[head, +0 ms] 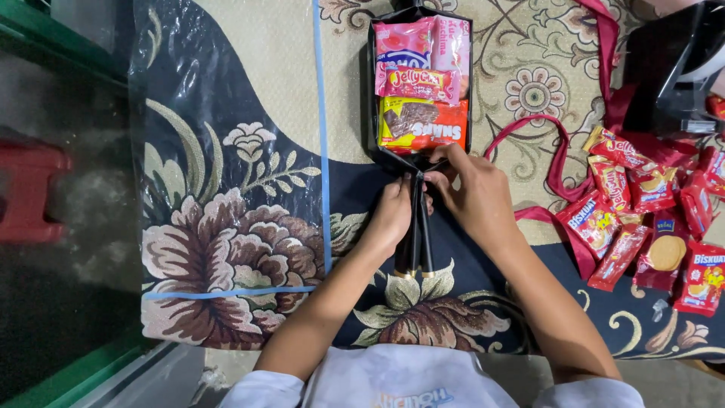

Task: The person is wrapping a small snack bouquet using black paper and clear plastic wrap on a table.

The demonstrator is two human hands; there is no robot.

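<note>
A clear packet (421,81) with a black edge lies on the patterned carpet (249,189), packed with snack packets in pink, red and yellow. Its near end is gathered into a black neck that runs toward me. My left hand (393,215) pinches that neck from the left. My right hand (472,193) pinches it from the right, fingertips meeting just below the packet. Two black tails with gold tips (415,261) hang down between my wrists.
A heap of loose red snack packets (653,219) lies at the right, with a red ribbon (555,162) looping among them. A black device (672,68) stands at the upper right. A clear plastic sheet (226,151) covers the carpet's left part. A red stool (30,189) sits far left.
</note>
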